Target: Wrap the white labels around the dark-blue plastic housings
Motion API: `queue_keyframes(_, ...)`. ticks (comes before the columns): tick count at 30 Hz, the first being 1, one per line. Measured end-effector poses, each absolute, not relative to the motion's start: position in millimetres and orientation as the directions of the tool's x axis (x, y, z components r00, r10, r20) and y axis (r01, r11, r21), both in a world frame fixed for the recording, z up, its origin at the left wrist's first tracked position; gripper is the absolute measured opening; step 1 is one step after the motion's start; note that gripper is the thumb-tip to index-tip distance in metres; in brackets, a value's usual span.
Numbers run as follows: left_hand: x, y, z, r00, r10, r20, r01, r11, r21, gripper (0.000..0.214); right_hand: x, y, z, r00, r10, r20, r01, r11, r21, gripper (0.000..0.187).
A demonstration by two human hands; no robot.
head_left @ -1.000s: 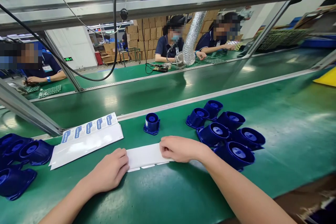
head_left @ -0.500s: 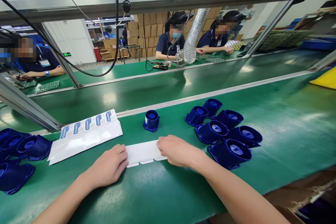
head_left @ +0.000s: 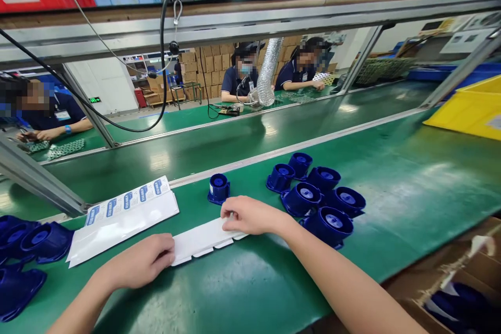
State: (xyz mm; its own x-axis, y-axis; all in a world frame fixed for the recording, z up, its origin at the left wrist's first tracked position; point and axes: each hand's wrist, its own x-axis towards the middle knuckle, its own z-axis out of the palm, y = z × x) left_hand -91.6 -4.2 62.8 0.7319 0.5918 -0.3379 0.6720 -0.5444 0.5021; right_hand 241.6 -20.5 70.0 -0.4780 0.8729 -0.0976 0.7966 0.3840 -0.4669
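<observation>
A folded white label sheet (head_left: 199, 237) lies on the green bench, its near edge showing small cut tabs. My left hand (head_left: 143, 261) is closed on the left end, thumb tucked beneath the fingers. Over the right part, my right hand (head_left: 252, 215) has curled fingers gripping the paper; part of that end is hidden under the hand. Just behind stands a single dark blue round housing (head_left: 218, 188) with a pale label on its side. More printed label sheets (head_left: 125, 224), blue on white, lie to the left, partly covered by a blank white sheet.
Blue housings cluster at right (head_left: 309, 197) and more stand at far left (head_left: 43, 240). A yellow bin (head_left: 469, 107) sits at the far right. Metal frame posts and a hanging black cable (head_left: 162, 62) cross the view. Several co-workers sit across the bench.
The view has tilted up and shifted. My right hand's fingers have loosened from a tight pinch into a more arched curl over the sheet; my left hand still holds its left end.
</observation>
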Motion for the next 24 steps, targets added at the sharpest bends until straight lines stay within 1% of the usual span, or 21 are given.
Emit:
queue_keyframes(2, -98.7, -0.4, 71.4, 0.722, 0.581, -0.375, 0.683, -0.513, 0.52, 0.035, 239.3, -25.0, 73.2, -0.476, 0.879, 0.022, 0.771, 0.429, -0.471, 0.021)
queue_keyframes(4, -105.6, 4.7, 77.7, 0.706, 0.576, -0.413, 0.698, -0.466, 0.543, 0.033, 236.0, -30.2, 73.3, -0.5, 0.853, 0.148, 0.73, 0.507, -0.459, 0.02)
queue_keyframes(7, -118.9, 16.0, 82.2, 0.671, 0.578, -0.464, 0.723, -0.373, 0.582, 0.029, 232.1, -33.6, 66.2, -0.56, 0.755, 0.341, 0.643, 0.656, -0.396, 0.027)
queue_keyframes(9, -130.0, 24.8, 82.6, 0.676, 0.574, -0.462, 0.709, -0.336, 0.62, 0.032, 231.1, -31.5, 59.4, -0.58, 0.692, 0.429, 0.614, 0.718, -0.328, 0.03)
queue_keyframes(12, -145.7, 35.8, 81.6, 0.698, 0.57, -0.435, 0.675, -0.319, 0.665, 0.04, 231.8, -24.4, 51.0, -0.572, 0.658, 0.49, 0.646, 0.73, -0.226, 0.019)
queue_keyframes(15, -154.7, 41.5, 79.7, 0.694, 0.576, -0.432, 0.672, -0.305, 0.674, 0.045, 232.8, -16.0, 43.6, -0.566, 0.651, 0.506, 0.671, 0.72, -0.175, 0.02)
queue_keyframes(20, -156.6, 44.0, 74.3, 0.696, 0.583, -0.42, 0.662, -0.291, 0.691, 0.049, 228.1, -1.4, 25.4, -0.568, 0.557, 0.606, 0.608, 0.78, -0.148, 0.021)
queue_keyframes(24, -157.6, 45.6, 73.7, 0.69, 0.604, -0.398, 0.655, -0.289, 0.698, 0.049, 220.6, 3.5, 17.5, -0.557, 0.536, 0.634, 0.555, 0.808, -0.195, 0.029)
